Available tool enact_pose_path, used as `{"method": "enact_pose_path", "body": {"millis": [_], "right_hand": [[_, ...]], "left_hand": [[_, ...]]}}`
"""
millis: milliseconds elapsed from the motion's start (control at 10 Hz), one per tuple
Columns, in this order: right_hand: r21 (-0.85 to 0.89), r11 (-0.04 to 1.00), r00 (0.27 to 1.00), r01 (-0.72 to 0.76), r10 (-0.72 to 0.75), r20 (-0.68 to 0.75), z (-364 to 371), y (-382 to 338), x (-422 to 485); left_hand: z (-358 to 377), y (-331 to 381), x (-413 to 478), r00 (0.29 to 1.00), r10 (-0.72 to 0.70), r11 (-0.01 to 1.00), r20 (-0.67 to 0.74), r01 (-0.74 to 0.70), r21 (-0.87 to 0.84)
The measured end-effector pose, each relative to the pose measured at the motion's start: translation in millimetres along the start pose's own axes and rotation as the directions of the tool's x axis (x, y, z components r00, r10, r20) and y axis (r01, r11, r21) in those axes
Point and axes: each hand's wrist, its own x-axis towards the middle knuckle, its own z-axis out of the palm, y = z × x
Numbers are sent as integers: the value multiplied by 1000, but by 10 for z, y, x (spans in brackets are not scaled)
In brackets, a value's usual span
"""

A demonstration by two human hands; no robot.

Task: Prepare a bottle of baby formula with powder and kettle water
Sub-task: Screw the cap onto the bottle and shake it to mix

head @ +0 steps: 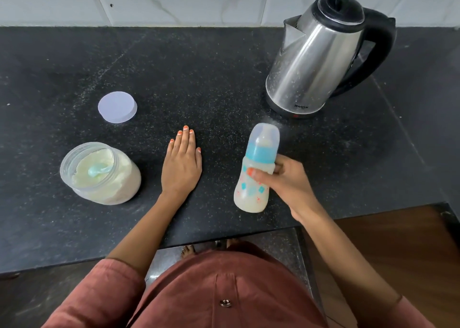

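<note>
The right hand [278, 178] grips the baby bottle [256, 173] around its middle, thumb across the front and fingers curled behind. The bottle is tilted, its clear cap [267, 134] leaning toward the back of the counter [199, 66]. It is over the front right part of the counter, near the front edge. Whether its base touches the surface is hard to tell. It holds milky liquid and its outline is blurred, so the step in hand is probably shaking to mix.

The left hand [181, 163] lies flat on the counter with straight fingers, holding nothing, between the bottle and the powder jar [99, 173].

The main risk is the blue collar [261, 153]: if it is not screwed down tight, shaking could push liquid out at the thread. With kettle water, that liquid may be hot on the fingers. The grip is one-handed on a smooth, curved body, so a hard shake could let the bottle slip. Being so close to the front edge, it would likely fall to the floor.

The kettle [316, 58] stands near the back right, just beyond the bottle, and a wide swing could strike it.

The jar stands open toward the front left, the scoop [99, 170] resting in the powder. Its lid [117, 107] lies apart behind it, so splashes or damp could spoil the powder.
</note>
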Motion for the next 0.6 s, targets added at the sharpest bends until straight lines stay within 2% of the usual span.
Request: {"method": "enact_pose_path", "body": {"millis": [200, 300, 400, 500, 600], "right_hand": [[319, 935, 953, 158, -60, -296, -113, -113, 147], [63, 997, 997, 50, -46, -66, 6, -41, 46], [-5, 1000, 1000, 19, -19, 11, 21, 4, 4], [318, 945, 975, 80, -8, -224, -49, -81, 112], [321, 944, 975, 68, 4, -221, -7, -64, 112]], "left_hand": [[-1, 2, -15, 1000, 1, 1000, -7, -1, -12], [-2, -2, -9, 1000, -1, 1000, -2, 1, -9], [-1, 2, -4, 1000, -2, 1000, -1, 2, -3], [3, 2, -6, 1000, -4, 1000, -5, 4, -5], [4, -1, -12, 1000, -4, 1000, -2, 4, -2]]}}
